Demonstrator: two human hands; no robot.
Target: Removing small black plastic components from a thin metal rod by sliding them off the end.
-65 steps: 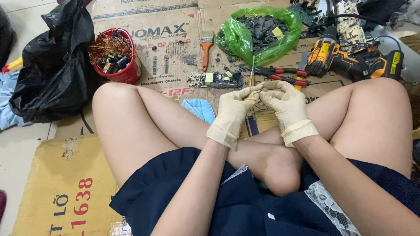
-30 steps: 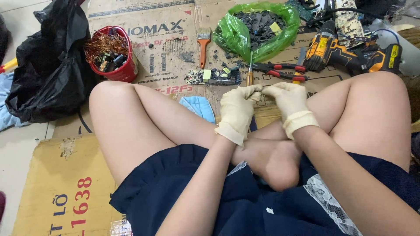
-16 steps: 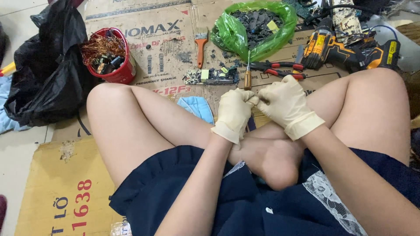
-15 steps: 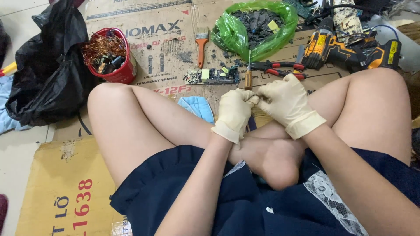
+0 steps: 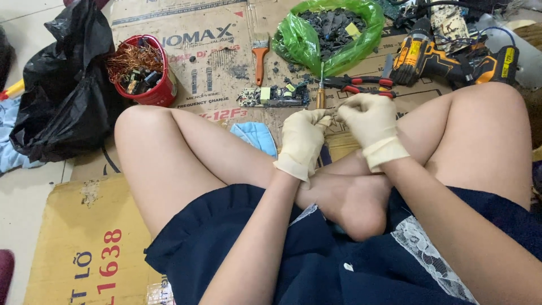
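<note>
- The left hand [image 5: 303, 141], in a cream rubber glove, is curled shut, fingertips pinched at something too small to make out; the right hand [image 5: 370, 121], gloved alike, is closed too, its fingertips meeting the left's just above the crossed legs
- A screwdriver with a wooden handle [image 5: 320, 93] stands upright just beyond the left hand's fingertips; whether either hand grips it, I cannot tell
- Just past the right hand lie red-handled pliers [image 5: 361, 83] on the flattened brown cardboard [image 5: 220, 39] that covers the floor
- Beyond the left hand lies a green circuit board [image 5: 274, 96]; further off is an orange-handled paintbrush [image 5: 259, 53]
- Well beyond both hands sits a green plastic bag of dark scrap parts [image 5: 330, 31]; to the far right of it, a yellow and black cordless drill [image 5: 446, 59]
- Far to the left of the left hand stands a red bucket of copper wire [image 5: 141, 70], beside a black plastic bag [image 5: 62, 96]
- A pale blue cloth [image 5: 254, 135] lies near the left hand, against the thigh
</note>
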